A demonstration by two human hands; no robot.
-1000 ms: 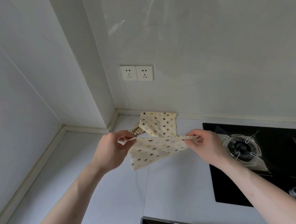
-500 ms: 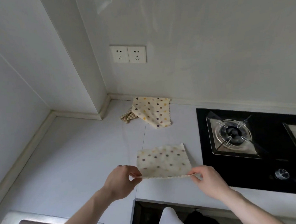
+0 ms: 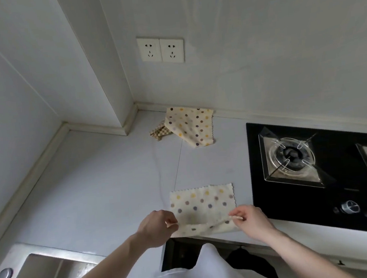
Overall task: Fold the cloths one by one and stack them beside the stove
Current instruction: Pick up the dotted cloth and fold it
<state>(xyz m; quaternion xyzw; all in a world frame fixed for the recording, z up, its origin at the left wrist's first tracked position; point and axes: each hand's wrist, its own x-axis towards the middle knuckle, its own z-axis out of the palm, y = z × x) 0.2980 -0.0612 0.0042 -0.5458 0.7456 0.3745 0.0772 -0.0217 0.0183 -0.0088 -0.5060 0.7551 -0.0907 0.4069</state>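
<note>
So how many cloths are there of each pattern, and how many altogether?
Cream cloths with coloured polka dots: 2, one pinched by both hands near the counter's front edge, one lying by the back wall.
Brown checked cloth: 1, partly under the far dotted one.
Total: 3

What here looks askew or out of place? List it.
The checked cloth lies crumpled at the back wall, half under an askew dotted cloth. Both hands pinch the front dotted cloth.
</note>
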